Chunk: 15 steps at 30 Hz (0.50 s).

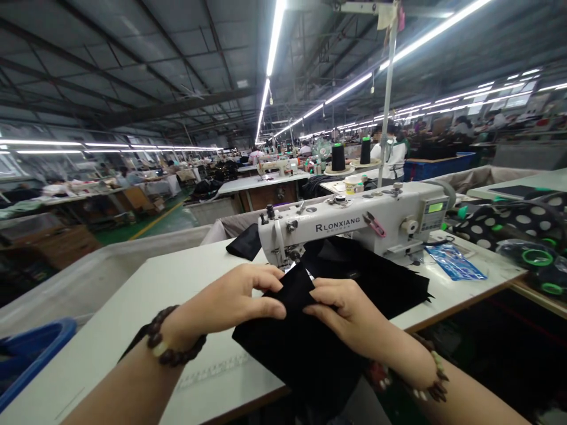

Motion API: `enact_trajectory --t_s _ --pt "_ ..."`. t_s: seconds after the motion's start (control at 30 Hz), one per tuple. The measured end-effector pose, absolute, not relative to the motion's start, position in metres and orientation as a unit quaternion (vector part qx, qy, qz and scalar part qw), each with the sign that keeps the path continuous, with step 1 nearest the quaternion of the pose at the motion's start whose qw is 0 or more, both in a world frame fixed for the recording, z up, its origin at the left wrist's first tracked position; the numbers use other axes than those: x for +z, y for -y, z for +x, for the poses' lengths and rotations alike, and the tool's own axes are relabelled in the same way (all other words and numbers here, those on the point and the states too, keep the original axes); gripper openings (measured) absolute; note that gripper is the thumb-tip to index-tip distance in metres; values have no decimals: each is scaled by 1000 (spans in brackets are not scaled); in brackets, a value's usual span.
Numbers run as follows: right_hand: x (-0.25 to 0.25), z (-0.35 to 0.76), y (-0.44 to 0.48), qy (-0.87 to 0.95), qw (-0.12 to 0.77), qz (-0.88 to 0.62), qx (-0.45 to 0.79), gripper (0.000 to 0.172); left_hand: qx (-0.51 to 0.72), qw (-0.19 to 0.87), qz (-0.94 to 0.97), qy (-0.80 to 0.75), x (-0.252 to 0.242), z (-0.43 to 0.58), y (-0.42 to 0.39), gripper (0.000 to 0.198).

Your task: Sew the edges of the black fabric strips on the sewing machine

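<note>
A piece of black fabric (301, 336) lies under the head of a white sewing machine (349, 221) and hangs over the table's front edge. On its left side my left hand (248, 298) grips it, thumb on top and fingers curled near the needle area. My right hand (343, 307) pinches the right edge between thumb and fingers, just in front of the presser foot. The needle itself is hard to make out. More black fabric pieces (385, 283) are spread beneath the machine arm to the right.
A folded black piece (245, 242) sits left of the machine head. Pink thread snips (374, 224) rest against the machine body. At right are a blue packet (456, 262) and polka-dot fabric (478, 227). A blue tub (66, 333) stands at lower left; a ruler scale (215, 369) marks the tabletop.
</note>
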State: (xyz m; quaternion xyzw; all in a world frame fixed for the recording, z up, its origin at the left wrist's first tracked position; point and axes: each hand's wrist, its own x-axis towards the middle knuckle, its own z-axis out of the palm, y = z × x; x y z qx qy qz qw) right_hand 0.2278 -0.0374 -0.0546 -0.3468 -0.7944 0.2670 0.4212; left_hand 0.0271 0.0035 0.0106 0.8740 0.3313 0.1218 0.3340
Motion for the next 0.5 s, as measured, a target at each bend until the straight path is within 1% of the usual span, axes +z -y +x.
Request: enact_trajectory --t_s 0.1,0.2,0.37,0.5 --pt "-60 223 37 765 436 -372 294 19 218 347 841 -353 -1 38 0 17" --pt "-66 222 36 704 471 -412 336 16 294 343 804 -387 -12 39 1 11" --pt "-74 222 35 642 495 -435 392 13 327 347 778 -410 -18 38 0 14" --pt "-76 218 34 601 496 -448 439 16 360 333 758 -430 -20 41 1 14"
